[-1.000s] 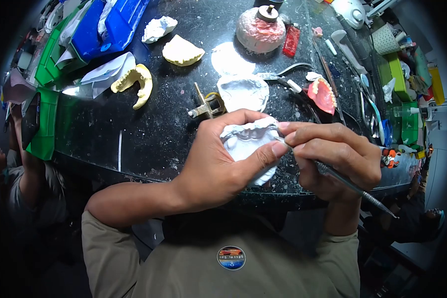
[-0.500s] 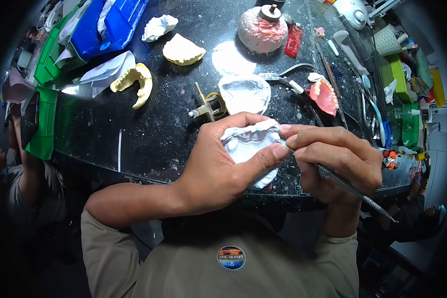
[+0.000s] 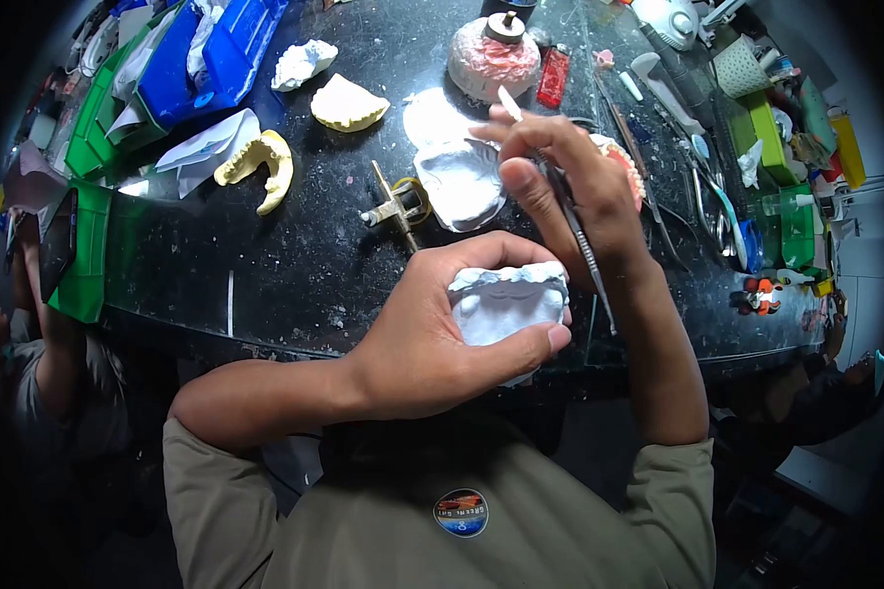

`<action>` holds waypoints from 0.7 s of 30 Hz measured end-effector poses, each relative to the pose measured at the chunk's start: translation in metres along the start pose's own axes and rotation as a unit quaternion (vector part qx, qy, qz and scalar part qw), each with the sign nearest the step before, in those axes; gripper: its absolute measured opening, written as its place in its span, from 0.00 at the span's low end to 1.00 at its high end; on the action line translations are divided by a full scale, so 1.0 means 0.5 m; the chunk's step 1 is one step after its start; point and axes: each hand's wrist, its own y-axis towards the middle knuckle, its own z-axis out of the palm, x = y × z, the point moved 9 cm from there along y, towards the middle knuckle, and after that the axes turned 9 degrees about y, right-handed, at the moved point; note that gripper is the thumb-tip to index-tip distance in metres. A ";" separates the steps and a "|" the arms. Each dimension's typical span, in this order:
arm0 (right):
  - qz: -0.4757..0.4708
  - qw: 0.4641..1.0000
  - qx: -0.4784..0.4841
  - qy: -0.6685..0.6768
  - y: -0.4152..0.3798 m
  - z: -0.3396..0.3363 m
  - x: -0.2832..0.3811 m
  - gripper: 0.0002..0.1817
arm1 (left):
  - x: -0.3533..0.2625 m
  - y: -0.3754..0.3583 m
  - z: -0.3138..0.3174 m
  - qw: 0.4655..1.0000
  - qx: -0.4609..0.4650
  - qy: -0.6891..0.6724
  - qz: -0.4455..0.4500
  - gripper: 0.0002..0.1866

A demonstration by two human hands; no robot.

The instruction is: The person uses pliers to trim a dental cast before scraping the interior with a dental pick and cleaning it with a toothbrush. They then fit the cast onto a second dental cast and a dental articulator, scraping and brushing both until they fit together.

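Observation:
My left hand (image 3: 452, 329) is wrapped round a white plaster dental cast (image 3: 509, 306), its ridged edge facing up and away from me. My right hand (image 3: 584, 187) is raised over the bench, beyond and to the right of that cast, and grips a thin metal tool (image 3: 587, 245) whose shaft slants down toward me. A second white plaster cast (image 3: 460, 185) lies on the dark bench just left of my right hand. Beside it is a brass-coloured metal frame (image 3: 393, 208). A pink denture with teeth (image 3: 635, 175) is partly hidden behind my right hand.
Yellowish casts (image 3: 349, 105) (image 3: 277, 172) and a white plaster piece (image 3: 304, 65) lie at the back left, near blue (image 3: 231, 69) and green bins (image 3: 90, 255). A pink-and-white round block (image 3: 493, 67) stands at the back. Tools (image 3: 722, 196) lie right. Other people (image 3: 64, 373) sit at the sides.
My right hand has moved away from the held cast, up and forward, with the metal tool still in it. My left thumb has shifted down along the cast.

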 end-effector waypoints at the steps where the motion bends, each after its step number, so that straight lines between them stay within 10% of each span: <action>1: 0.032 0.999 0.001 0.015 -0.005 0.004 -0.007 0.08 | 0.003 0.000 0.004 1.000 0.010 0.017 -0.007 0.18; 15: 0.085 0.987 0.130 0.050 -0.051 0.033 0.001 0.26 | -0.059 -0.013 0.036 0.957 0.128 0.181 0.186 0.19; 16: 0.084 0.988 0.121 0.043 -0.053 0.033 -0.001 0.25 | -0.063 -0.014 0.016 0.984 0.127 0.106 0.061 0.21; 21: 0.108 0.985 0.101 0.082 -0.055 0.034 -0.007 0.24 | -0.119 -0.026 -0.169 0.963 -0.233 -0.004 0.134 0.31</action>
